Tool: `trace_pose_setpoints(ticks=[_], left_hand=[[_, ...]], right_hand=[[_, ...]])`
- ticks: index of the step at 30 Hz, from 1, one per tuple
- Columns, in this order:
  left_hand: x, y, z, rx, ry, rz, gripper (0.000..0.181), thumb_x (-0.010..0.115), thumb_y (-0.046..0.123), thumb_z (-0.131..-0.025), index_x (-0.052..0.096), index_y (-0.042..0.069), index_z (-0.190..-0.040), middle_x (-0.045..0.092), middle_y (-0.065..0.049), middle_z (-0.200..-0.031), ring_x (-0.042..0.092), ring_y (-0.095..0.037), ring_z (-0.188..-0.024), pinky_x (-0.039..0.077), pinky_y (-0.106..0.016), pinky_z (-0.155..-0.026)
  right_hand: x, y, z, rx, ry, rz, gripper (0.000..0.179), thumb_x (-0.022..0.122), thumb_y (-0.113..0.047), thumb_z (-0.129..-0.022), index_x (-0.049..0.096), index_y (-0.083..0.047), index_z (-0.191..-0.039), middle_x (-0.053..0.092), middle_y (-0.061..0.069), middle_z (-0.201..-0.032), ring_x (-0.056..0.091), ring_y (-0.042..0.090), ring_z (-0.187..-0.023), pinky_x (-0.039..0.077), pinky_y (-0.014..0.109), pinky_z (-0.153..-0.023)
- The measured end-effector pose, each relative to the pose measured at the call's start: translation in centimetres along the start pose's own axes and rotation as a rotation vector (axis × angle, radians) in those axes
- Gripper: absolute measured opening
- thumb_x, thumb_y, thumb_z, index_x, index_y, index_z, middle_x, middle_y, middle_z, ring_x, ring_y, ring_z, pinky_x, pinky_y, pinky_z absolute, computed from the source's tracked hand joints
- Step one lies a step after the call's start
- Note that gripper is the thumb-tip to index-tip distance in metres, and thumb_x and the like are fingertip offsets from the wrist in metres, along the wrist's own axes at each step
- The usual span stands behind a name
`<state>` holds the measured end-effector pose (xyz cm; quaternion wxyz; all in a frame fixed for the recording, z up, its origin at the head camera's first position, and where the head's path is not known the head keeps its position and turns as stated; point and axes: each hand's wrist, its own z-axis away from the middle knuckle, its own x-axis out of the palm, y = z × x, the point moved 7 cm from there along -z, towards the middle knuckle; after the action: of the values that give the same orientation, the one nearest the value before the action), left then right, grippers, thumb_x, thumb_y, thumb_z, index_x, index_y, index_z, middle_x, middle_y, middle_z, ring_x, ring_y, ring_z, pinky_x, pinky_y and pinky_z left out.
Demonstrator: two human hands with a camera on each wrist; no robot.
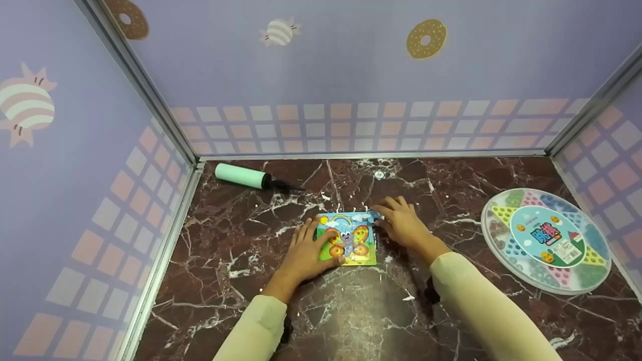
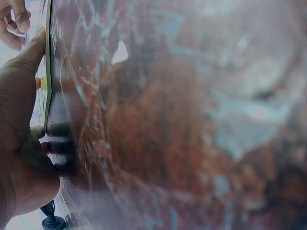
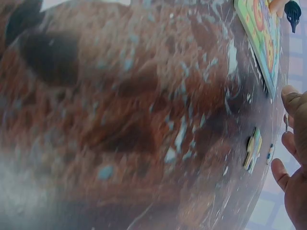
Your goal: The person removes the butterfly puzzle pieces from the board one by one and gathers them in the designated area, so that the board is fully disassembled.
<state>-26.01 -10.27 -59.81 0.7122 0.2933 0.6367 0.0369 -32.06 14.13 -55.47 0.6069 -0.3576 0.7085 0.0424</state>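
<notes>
A small butterfly picture puzzle point(image 1: 360, 250) lies on the dark marble tabletop. My left hand point(image 1: 306, 250) holds it from the left, with fingers along that side, one finger over the picture and the thumb at the near edge. At the far right corner, my right hand point(image 1: 404, 225) pinches a blue puzzle piece point(image 1: 373, 216). In the right wrist view its fingertips close round a thin edge, and a loose, odd-shaped piece point(image 3: 253, 149) rests on the marble beside that hand. The left wrist view shows the left thumb point(image 2: 32, 50) against the board's edge.
A mint-green hand pump point(image 1: 241, 175) with a black nozzle lies at the back left. To the right sits a round, clear-lidded Chinese checkers set point(image 1: 501, 240). A small round chip point(image 1: 379, 175) is near the back wall point(image 1: 351, 75). Patterned walls enclose the left, back and right.
</notes>
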Motion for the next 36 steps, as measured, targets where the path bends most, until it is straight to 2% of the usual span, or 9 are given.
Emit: trace_pose_setpoints(ticks=[6, 13, 21, 24, 31, 34, 36], left_hand=[[0.0, 0.0, -0.1, 0.005, -0.005, 0.0, 0.072, 0.07, 0.07, -0.099, 0.059, 0.03, -0.158, 0.019, -0.021, -0.184, 0.013, -0.049, -0.172, 0.012, -0.071, -0.138], [0.1, 0.1, -0.1, 0.005, -0.009, -0.002, 0.071, 0.07, 0.07, -0.099, 0.059, 0.031, -0.157, 0.018, -0.021, -0.185, 0.012, -0.048, -0.172, 0.011, -0.071, -0.138], [0.0, 0.1, -0.2, -0.005, -0.004, 0.0, 0.073, 0.07, 0.071, -0.098, 0.059, 0.031, -0.158, 0.02, -0.019, -0.185, 0.014, -0.048, -0.172, 0.012, -0.071, -0.138], [0.1, 0.1, -0.1, -0.008, -0.004, 0.001, 0.073, 0.07, 0.071, -0.098, 0.059, 0.031, -0.158, 0.02, -0.019, -0.185, 0.014, -0.048, -0.172, 0.013, -0.071, -0.138], [0.1, -0.1, -0.2, -0.02, -0.013, 0.013, 0.074, 0.07, 0.072, -0.098, 0.058, 0.033, -0.159, 0.017, -0.018, -0.186, 0.011, -0.047, -0.173, 0.01, -0.07, -0.138], [0.1, -0.1, -0.2, -0.021, -0.015, 0.011, 0.074, 0.071, 0.072, -0.097, 0.058, 0.033, -0.159, 0.018, -0.018, -0.186, 0.012, -0.047, -0.173, 0.01, -0.07, -0.138], [0.1, -0.1, -0.2, -0.021, -0.014, 0.009, 0.074, 0.071, 0.073, -0.097, 0.058, 0.033, -0.159, 0.018, -0.018, -0.185, 0.012, -0.047, -0.173, 0.01, -0.07, -0.138]], right_hand=[[-0.4, 1.1, 0.6, -0.002, 0.021, 0.019, 0.039, 0.079, -0.017, -0.102, 0.074, -0.009, -0.14, 0.069, 0.017, -0.135, 0.058, 0.042, -0.118, 0.05, 0.072, -0.094], [-1.2, 2.4, 1.6, -0.002, 0.037, 0.021, 0.04, 0.08, -0.015, -0.101, 0.074, -0.007, -0.139, 0.07, 0.018, -0.134, 0.058, 0.042, -0.116, 0.047, 0.061, -0.087], [-1.7, 4.0, 2.7, 0.039, 0.008, 0.021, 0.042, 0.078, -0.006, -0.1, 0.074, -0.009, -0.141, 0.069, 0.015, -0.137, 0.057, 0.041, -0.12, 0.048, 0.06, -0.088], [-1.7, 4.6, 3.1, 0.045, 0.013, 0.028, 0.04, 0.078, -0.009, -0.101, 0.074, -0.01, -0.141, 0.069, 0.014, -0.136, 0.057, 0.04, -0.118, 0.048, 0.06, -0.087], [-1.8, 5.3, 3.9, 0.047, 0.022, 0.02, 0.035, 0.076, -0.015, -0.104, 0.075, -0.01, -0.138, 0.069, 0.017, -0.134, 0.058, 0.043, -0.117, 0.048, 0.064, -0.087], [-1.9, 5.6, 4.1, 0.017, 0.061, 0.011, 0.034, 0.078, -0.013, -0.101, 0.076, -0.008, -0.135, 0.07, 0.018, -0.132, 0.058, 0.043, -0.113, 0.049, 0.066, -0.085], [-2.0, 5.8, 4.4, 0.006, 0.086, -0.001, 0.034, 0.079, -0.012, -0.1, 0.076, -0.008, -0.134, 0.071, 0.018, -0.131, 0.058, 0.043, -0.111, 0.048, 0.071, -0.083]])
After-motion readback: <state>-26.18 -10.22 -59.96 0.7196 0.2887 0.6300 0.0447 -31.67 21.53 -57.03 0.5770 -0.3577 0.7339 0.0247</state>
